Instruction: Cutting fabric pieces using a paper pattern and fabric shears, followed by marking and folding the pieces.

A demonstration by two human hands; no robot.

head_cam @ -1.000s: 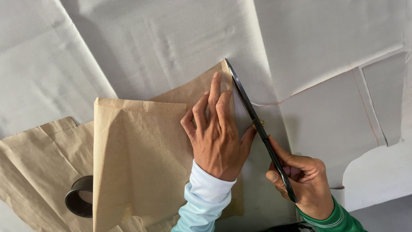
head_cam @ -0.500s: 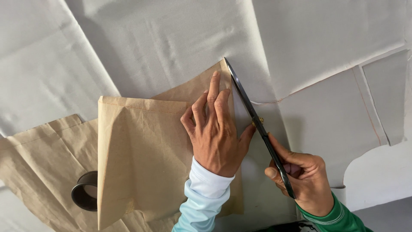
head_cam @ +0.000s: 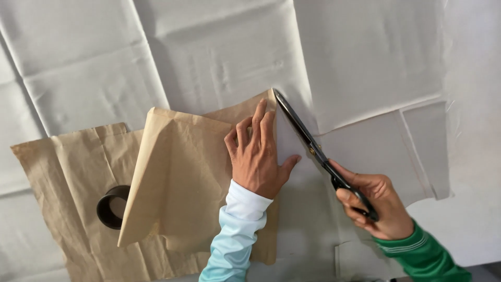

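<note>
Pressing left hand (head_cam: 258, 156) flat, fingers spread, on brown paper pattern (head_cam: 182, 177): thin, light, slippery. Right hand (head_cam: 373, 203) gripping black scissors (head_cam: 313, 149), blades nearly closed, slicing limp white fabric (head_cam: 365, 62).

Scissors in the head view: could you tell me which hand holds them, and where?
The right hand grips the black scissors by their handles; the blades are free.

Left hand (head_cam: 258, 156) flat — right hand (head_cam: 373, 203) clenched
</note>
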